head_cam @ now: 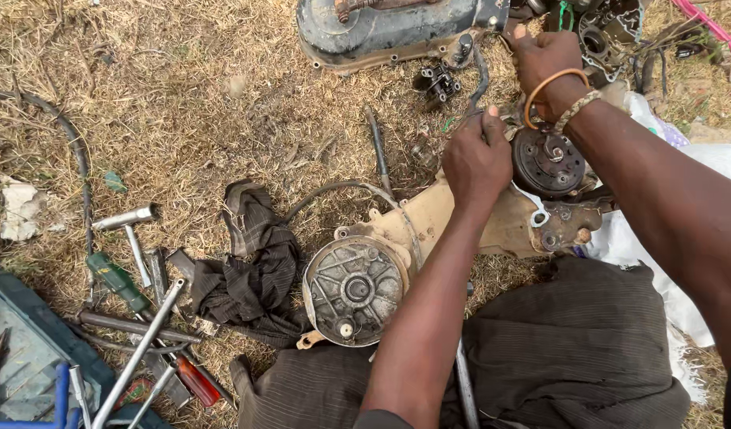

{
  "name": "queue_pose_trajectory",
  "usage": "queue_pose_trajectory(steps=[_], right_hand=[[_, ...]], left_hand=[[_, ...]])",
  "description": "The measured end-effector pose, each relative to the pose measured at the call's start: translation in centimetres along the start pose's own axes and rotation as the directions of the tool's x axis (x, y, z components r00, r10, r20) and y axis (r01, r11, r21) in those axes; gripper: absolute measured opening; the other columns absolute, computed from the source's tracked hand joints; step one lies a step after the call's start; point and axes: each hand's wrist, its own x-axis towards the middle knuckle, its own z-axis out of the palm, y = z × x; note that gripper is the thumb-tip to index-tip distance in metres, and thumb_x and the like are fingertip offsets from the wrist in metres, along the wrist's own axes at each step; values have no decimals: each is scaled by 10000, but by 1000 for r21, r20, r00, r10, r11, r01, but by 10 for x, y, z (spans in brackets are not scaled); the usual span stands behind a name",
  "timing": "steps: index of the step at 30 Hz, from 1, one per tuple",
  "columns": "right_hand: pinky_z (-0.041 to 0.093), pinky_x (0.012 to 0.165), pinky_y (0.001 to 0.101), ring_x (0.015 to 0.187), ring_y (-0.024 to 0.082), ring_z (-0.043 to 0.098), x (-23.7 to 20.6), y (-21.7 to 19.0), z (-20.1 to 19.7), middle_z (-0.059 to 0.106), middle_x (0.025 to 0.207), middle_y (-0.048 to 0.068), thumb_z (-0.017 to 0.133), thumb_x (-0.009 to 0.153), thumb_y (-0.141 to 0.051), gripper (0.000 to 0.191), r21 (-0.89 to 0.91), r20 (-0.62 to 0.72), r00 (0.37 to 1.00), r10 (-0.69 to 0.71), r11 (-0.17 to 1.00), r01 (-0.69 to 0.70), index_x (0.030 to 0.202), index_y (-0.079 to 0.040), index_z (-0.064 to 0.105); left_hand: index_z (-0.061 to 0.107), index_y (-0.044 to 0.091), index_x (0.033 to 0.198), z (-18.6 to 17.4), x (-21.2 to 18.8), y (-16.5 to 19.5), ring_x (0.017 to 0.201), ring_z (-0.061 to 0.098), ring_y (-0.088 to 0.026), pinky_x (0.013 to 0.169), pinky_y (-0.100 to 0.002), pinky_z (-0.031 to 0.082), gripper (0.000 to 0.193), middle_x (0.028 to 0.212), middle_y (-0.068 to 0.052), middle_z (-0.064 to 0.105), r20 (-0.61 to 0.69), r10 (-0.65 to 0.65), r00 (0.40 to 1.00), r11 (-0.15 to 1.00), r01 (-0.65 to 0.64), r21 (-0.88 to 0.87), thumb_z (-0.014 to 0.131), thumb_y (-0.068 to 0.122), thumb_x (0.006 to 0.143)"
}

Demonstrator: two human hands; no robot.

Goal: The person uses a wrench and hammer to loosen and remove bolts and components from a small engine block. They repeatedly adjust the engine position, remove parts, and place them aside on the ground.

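A tan, dirty engine casing point(429, 218) lies on dry grass, with a round grey cover point(353, 290) at its near end and a dark round rotor point(548, 163) at its far end. My left hand point(477, 159) rests closed on the casing's top edge, just left of the rotor. My right hand point(544, 59), with an orange bangle and a braided band on the wrist, reaches beyond the rotor toward a dark metal part point(608, 36). What its fingers hold is hidden.
A black engine cover point(389, 32) lies at the top. Dark cloths point(254, 274) and a larger one point(572, 349) lie near me. Socket tools, a T-wrench point(135, 353), screwdrivers and a blue-grey toolbox point(24, 357) sit at left. A black hose point(75, 155) curves across the grass.
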Motion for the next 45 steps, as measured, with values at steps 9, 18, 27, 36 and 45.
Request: queue_pose_trajectory(steps=[9,18,27,36,45], right_hand=[[371,526,439,490,206,407,-10,33,-2,481,575,153,679,1145,-356,581,-275,-30,995,-92,958,80,726,39,601],[366,493,409,486,158,423,-60,-77,5,491,572,76,534,1107,-199,469,-195,163,957,-240,943,269,680,-8,566],[297,493,349,468,144,335,-27,-119,48,384,538,12,540,1102,-253,476,118,331,763,-554,827,549,655,-93,502],[446,693,264,702,93,471,0,17,-96,489,812,-12,561,1176,-233,290,684,145,983,114,707,-182,912,-117,536],[518,612,326,713,160,634,-95,94,-152,635,869,91,635,1215,-300,384,245,-64,972,-224,941,233,1058,45,571]], left_hand=[[726,66,889,4,2,3,749,696,-371,724,-521,502,425,782,-157,705,-22,-50,999,998,50,27,473,363,1056],[716,65,904,0,0,5,749,694,-325,734,-485,508,428,761,-139,680,89,-198,976,980,197,26,457,362,1070],[664,21,1207,-44,-16,-9,1047,673,-264,903,-421,533,351,1125,-133,687,-186,-346,920,854,226,-469,471,293,1097],[661,24,1225,0,-27,15,1067,711,-217,914,-325,591,211,1219,-130,692,-105,-105,989,881,44,-471,572,164,1094],[664,-8,996,-30,-83,55,1308,604,-288,1032,-428,523,186,1388,-213,625,-200,103,974,907,-175,-384,702,174,1009]])
